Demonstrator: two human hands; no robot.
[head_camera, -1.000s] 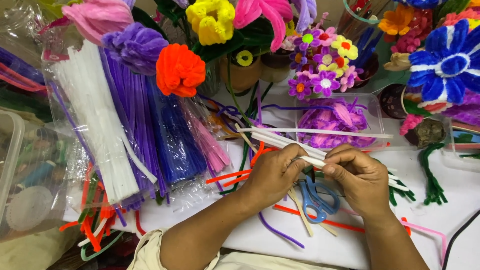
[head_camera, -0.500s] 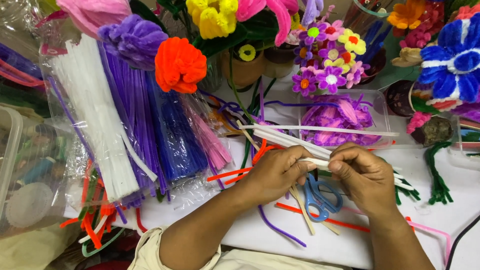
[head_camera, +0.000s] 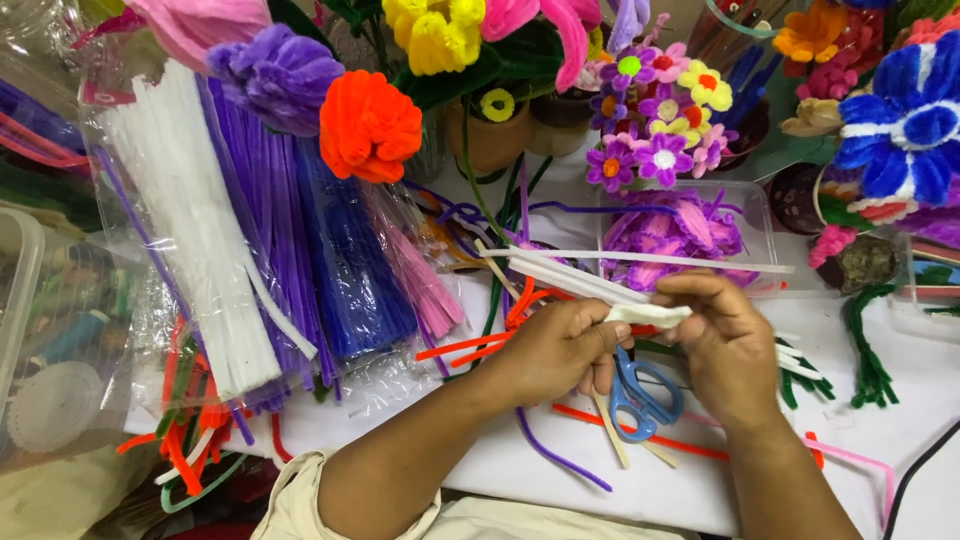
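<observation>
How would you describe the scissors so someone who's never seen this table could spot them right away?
Start at the white table and find the person's two hands, the left hand and the right hand, meeting over its middle. Just below and between them lie the scissors. Their looped blue handles set them apart from the straight orange, purple and white pipe cleaners scattered around.

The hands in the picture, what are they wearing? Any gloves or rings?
No gloves: both the left hand and the right hand are bare, and no ring, watch or bracelet shows on them. Both forearms are bare too. Only the left arm has clothing in view: a short beige sleeve near the bottom edge. The right arm's sleeve is out of view.
</observation>
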